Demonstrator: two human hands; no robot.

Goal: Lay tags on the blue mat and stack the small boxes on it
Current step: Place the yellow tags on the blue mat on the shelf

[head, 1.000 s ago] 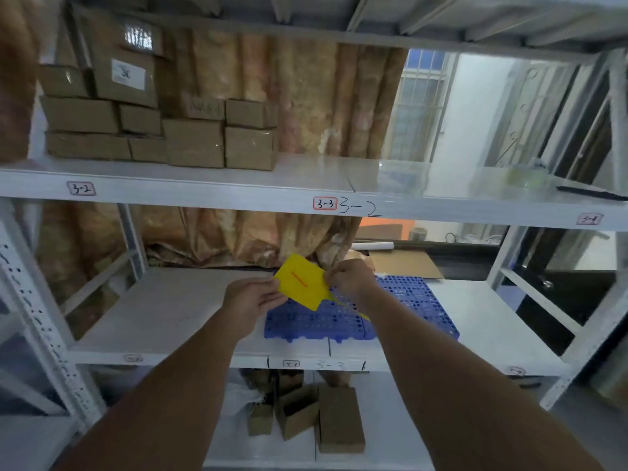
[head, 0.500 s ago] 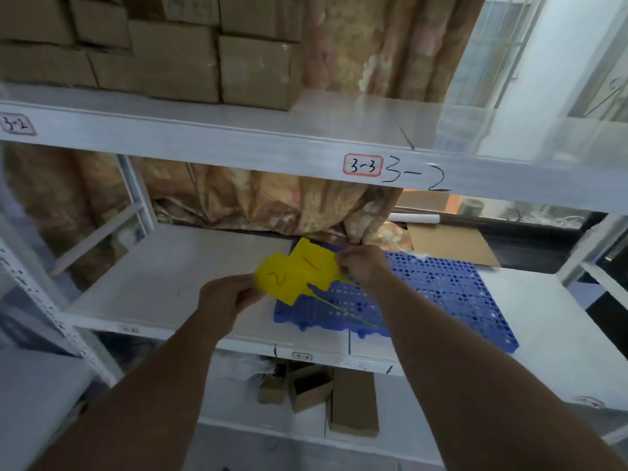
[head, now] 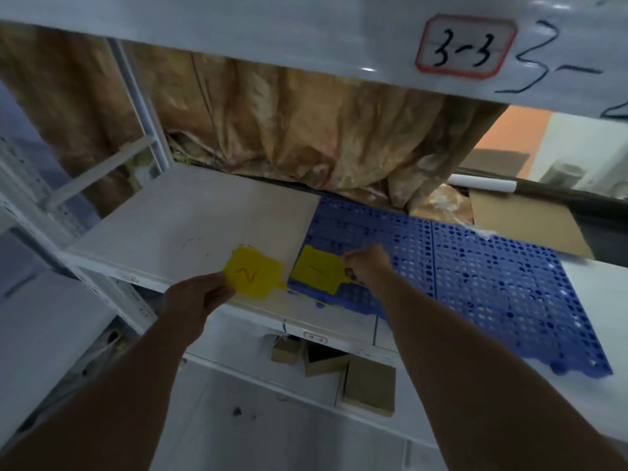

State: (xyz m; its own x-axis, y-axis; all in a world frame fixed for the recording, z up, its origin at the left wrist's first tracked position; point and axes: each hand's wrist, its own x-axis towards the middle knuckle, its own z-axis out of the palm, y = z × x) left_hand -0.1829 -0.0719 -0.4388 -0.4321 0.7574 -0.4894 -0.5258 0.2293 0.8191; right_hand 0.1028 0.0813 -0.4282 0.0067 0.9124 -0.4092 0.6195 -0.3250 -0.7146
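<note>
Left hand (head: 197,297) comes up from the lower left, fingers curled, and pinches the near left corner of a yellow tag (head: 253,275) between thumb and forefinger. That tag is held above the front part of the white shelf board (head: 190,226), just left of the mat, and carries a red handwritten "2". A thin yellow tail runs from its right edge toward the mat.

Next to it, a second yellow tag (head: 317,271) sits over the near left corner of the blue mat (head: 492,283), flat or nearly so against it. It bears one red stroke that reads like a "1". Below, on the lower shelf between the two forearms, several small brown boxes (head: 368,390) lie close together, one of them open. A little label (head: 315,337) on the shelf's front edge above them is too small to read.

Right hand (head: 365,266) reaches in over the mat with its fingers bent and grips the right edge of the second tag. The mat itself is perforated plastic in two joined panels and lies skewed on the board, its near right corner jutting past the front edge.

Overhead, the upper shelf beam carries a red-bordered sticker (head: 465,47) reading "3-3", with a hand-drawn "3-" in black marker right of it. Behind the mat hangs brown crumpled fabric (head: 306,130), and at the far right lie a white roll (head: 482,182) and a flat cardboard sheet (head: 523,222).
</note>
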